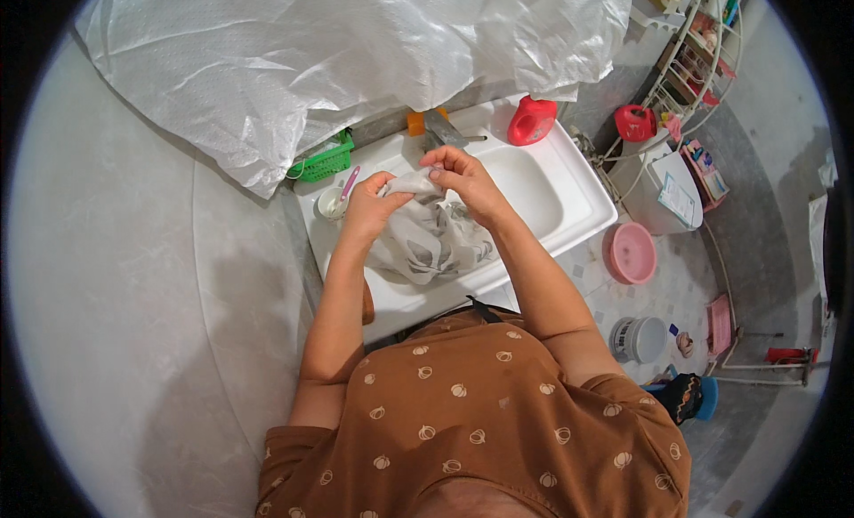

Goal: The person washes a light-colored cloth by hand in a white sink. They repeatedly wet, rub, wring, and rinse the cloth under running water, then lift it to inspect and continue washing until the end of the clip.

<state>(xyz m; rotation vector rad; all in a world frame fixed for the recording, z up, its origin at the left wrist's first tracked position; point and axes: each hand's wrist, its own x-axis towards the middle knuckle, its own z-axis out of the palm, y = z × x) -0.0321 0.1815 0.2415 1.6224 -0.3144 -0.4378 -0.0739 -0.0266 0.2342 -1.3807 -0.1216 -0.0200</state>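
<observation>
A thin whitish cloth with grey leaf prints (427, 244) hangs in folds over the left part of the white sink (587, 204) and its ledge. My left hand (373, 207) pinches the cloth's upper edge between thumb and fingers. On the other side of that gathered edge, my right hand (464, 181) grips it with thumb and forefinger. Just beyond my hands is the metal faucet (444, 129), partly hidden by my right hand. To the left of my left hand stands a cup (330, 204) with a pink-handled toothbrush (350, 182).
A red plastic jug (532, 121) stands on the sink's back right corner, a green basket (323, 161) at its back left. Plastic sheeting (360, 57) hangs above. On the floor at right are a pink basin (632, 253) and a bucket (647, 340), near a white bin (660, 191).
</observation>
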